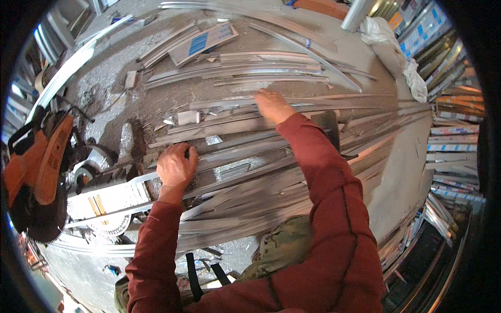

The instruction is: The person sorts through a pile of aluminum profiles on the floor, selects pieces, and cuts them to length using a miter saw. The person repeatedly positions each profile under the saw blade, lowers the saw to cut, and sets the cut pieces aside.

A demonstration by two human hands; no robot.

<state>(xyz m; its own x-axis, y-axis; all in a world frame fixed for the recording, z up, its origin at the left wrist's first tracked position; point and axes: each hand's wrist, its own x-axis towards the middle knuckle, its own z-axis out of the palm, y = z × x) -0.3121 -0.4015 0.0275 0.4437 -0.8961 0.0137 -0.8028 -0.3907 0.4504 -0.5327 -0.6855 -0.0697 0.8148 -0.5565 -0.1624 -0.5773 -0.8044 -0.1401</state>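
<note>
A person in dark red sleeves works at close quarters, left hand (176,169) on the long metal strips (235,180) beside an orange-and-black saw (54,161). Its fingers bend downward, the thumb apart; whether they grip cannot be told. Farther out, the right hand (274,106) reaches over the strips spread across the work area, fingers curled, tips hidden, their hold unclear. Beyond lie more loose strips and a pale panel (203,44) with blue markings; white plastic sheeting (378,31) bunches at upper right.
</note>
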